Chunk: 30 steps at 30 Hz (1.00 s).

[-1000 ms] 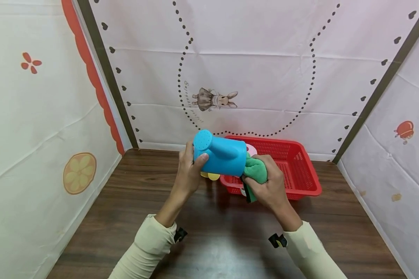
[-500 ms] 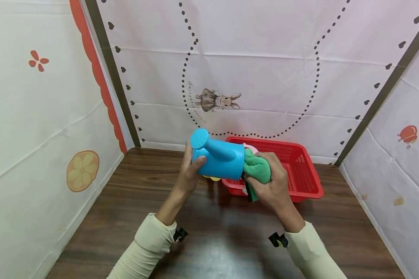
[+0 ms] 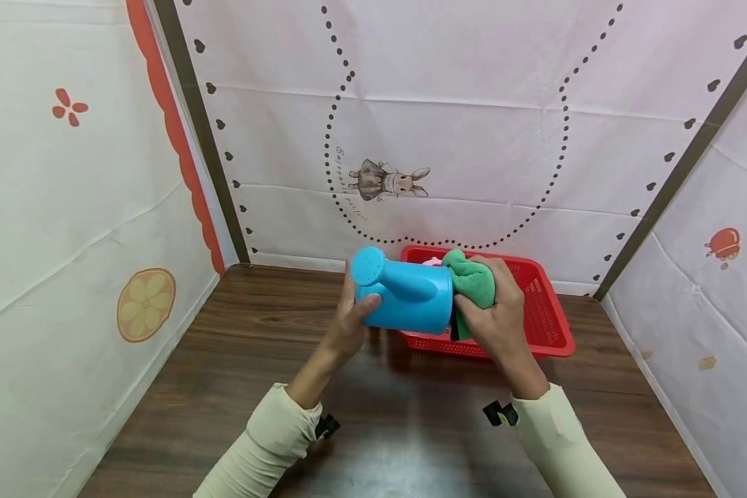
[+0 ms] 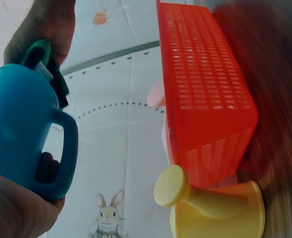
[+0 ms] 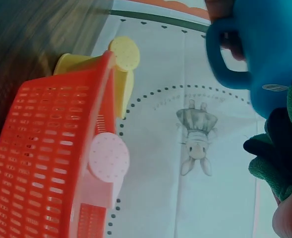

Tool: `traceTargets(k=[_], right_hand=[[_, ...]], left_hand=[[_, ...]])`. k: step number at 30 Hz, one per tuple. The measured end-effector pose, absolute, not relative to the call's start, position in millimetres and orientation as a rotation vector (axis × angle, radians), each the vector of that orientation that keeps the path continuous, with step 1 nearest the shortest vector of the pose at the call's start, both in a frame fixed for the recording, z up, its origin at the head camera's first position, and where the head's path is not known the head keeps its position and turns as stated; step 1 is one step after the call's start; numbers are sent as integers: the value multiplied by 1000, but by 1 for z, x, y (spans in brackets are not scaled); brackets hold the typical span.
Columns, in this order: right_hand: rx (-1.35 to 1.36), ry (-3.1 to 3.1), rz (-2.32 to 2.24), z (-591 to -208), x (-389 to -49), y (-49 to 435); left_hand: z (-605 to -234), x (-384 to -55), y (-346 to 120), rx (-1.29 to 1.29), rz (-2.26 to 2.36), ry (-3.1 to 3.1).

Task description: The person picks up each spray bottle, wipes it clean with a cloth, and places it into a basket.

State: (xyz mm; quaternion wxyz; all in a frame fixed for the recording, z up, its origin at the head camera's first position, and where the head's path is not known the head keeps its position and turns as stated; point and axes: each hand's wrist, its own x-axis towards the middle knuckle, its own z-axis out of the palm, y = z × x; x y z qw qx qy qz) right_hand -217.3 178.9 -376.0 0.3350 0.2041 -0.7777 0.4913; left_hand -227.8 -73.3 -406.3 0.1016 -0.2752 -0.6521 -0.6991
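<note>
My left hand point(image 3: 348, 325) grips a blue toy watering can point(image 3: 420, 304), held on its side above the table with the spout head to the left. In the left wrist view, fingers pass through the can's handle point(image 4: 69, 148). A bunched green cloth point(image 3: 476, 280) with a dark strip is held in my right hand point(image 3: 504, 321). The cloth presses against the can's right end, which it partly covers. Parts of the right fingers are hidden behind the cloth.
A red plastic basket point(image 3: 550, 318) stands behind the hands on the wooden table point(image 3: 255, 360). A pink watering can point(image 5: 108, 158) sits inside it. Beside the basket is a yellow watering can point(image 4: 225, 210). Printed cloth walls point(image 3: 473, 138) surround the table.
In the last half second the blue can has moved slightly right and nearer to me. The green cloth has moved up along the can's end. The yellow can is now hidden in the head view.
</note>
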Motion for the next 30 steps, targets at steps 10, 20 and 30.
traceTargets(k=[10, 20, 30], right_hand=[[570, -2114, 1197, -388, -212, 175], [626, -2074, 1214, -386, -203, 172], [625, -2023, 1238, -374, -202, 176]], left_hand=[[-398, -232, -66, -776, -2043, -1771], [-396, -237, -65, -683, -1856, -1770], [-403, -237, -72, -699, -1898, -1933]])
